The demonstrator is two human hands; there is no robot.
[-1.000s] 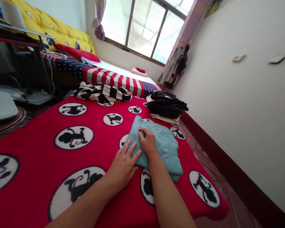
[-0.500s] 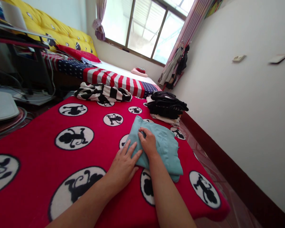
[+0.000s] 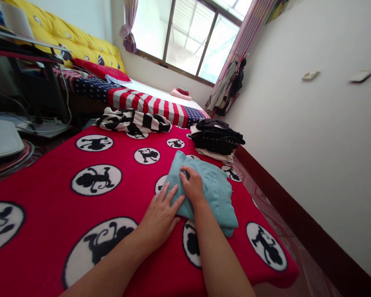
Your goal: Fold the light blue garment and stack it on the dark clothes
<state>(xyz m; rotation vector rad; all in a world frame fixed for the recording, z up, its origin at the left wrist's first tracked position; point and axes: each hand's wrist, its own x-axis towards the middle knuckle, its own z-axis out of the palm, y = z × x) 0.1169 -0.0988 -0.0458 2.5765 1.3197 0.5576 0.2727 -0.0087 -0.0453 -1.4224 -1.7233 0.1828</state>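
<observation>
Left hand: the left hand (image 3: 160, 214) lies flat and released, fingers spread over the near-left edge of the folded teal garment (image 3: 214, 192).
Right hand: the right hand (image 3: 192, 185) presses on the cloth, fingers curled, pinching nothing.
Garment: on the red blanket (image 3: 49, 165), near its right edge, extending far and right of both palms.
Doing it well: probably press evenly, keeping edges aligned.
Nearby: dark clothes stack (image 3: 216, 138) farther off.

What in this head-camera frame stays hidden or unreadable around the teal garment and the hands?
Head view only:
- Teal garment: its type is hidden by folding; both hands cover its near-left part.
- Right hand: fingertip grip unclear, fingers curled.
- Dark clothes pile: item count unreadable.
- Left hand: palm hidden against the red blanket.
</observation>
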